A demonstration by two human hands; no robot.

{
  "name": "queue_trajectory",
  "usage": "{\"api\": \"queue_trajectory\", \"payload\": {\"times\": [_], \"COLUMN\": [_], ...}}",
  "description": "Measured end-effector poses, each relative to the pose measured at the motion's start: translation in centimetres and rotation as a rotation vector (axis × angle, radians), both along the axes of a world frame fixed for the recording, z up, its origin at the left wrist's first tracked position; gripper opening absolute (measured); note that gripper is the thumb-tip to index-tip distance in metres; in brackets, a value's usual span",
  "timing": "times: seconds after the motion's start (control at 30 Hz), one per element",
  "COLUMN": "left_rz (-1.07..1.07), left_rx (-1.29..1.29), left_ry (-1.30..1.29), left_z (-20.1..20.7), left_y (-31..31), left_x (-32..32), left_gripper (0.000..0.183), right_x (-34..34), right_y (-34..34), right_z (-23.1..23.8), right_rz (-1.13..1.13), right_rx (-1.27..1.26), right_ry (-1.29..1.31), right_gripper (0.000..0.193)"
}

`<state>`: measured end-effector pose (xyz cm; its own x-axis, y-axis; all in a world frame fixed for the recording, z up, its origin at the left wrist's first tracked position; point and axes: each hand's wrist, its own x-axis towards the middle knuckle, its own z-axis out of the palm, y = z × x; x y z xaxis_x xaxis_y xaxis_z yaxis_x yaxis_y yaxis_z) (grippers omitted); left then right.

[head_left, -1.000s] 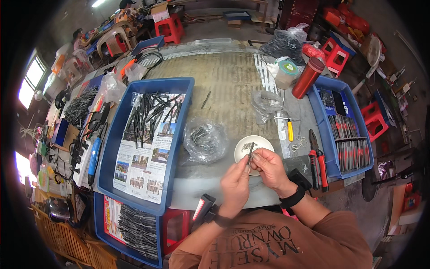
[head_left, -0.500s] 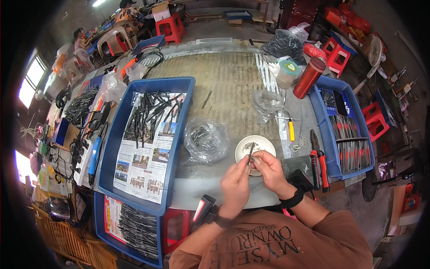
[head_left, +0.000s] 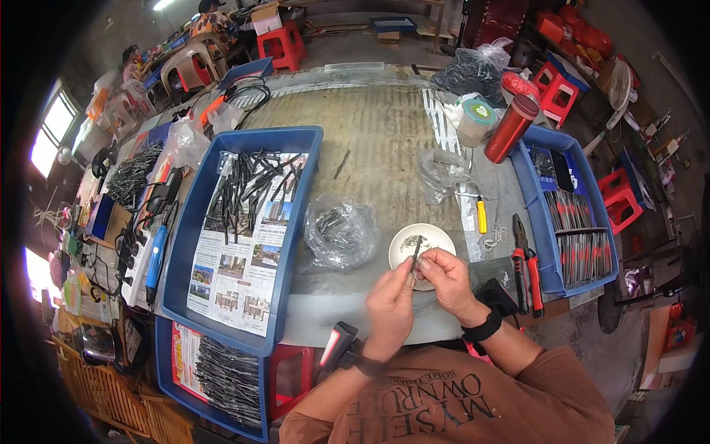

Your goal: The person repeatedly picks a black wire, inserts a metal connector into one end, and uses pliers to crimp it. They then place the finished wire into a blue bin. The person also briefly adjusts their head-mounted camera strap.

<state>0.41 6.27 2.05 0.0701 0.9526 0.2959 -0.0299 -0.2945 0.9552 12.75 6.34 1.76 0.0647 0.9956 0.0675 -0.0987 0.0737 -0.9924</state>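
My left hand point(head_left: 392, 303) pinches a slim black stick-like piece point(head_left: 418, 247) that points up and away from me. Close against it, my right hand point(head_left: 449, 283) has its thumb and forefinger pressed together; whatever lies between them is too small to make out. Both hands are over the near edge of a white bowl point(head_left: 446, 240), which holds small dark bits point(head_left: 408, 243). Left of the bowl lies a clear plastic bag point(head_left: 355, 255) with thin dark pieces inside.
A blue tray point(head_left: 171, 288) with newspaper and black strips stands at left. Rightward are a yellow-handled screwdriver point(head_left: 481, 217), red-handled pliers point(head_left: 533, 281), a red flask point(head_left: 510, 129) and a blue bin point(head_left: 608, 255) of packed pieces. One loose black strip point(head_left: 342, 164) lies mid-table.
The black piece and my fingers have shifted very slightly, and my right fingertips have turned a little against it. Everything else on the table stays where it was.
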Motion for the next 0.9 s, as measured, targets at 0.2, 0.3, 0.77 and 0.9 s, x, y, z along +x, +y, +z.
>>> {"api": "queue_trajectory", "payload": {"times": [0.2, 0.3, 0.77, 0.9], "left_rz": [-0.008, -0.01, -0.014, -0.022], "left_rx": [-0.021, -0.021, -0.055, -0.049], "left_ry": [-0.006, -0.014, -0.021, -0.056], "left_z": [0.15, 0.17, 0.21, 0.24], "left_y": [-0.1, -0.14, -0.28, -0.22], "left_x": [0.03, 0.08, 0.24, 0.25], "left_gripper": [0.026, 0.026, 0.026, 0.027], "right_x": [-0.09, -0.03, 0.01, -0.06], "right_y": [-0.05, 0.07, 0.05, 0.04], "right_z": [0.24, 0.34, -0.09, -0.02], "right_rz": [0.006, 0.013, -0.071, -0.06], "right_rx": [0.01, 0.049, 0.037, 0.006], "right_ry": [0.009, -0.064, -0.071, -0.057], "right_gripper": [0.018, 0.019, 0.018, 0.022]}}
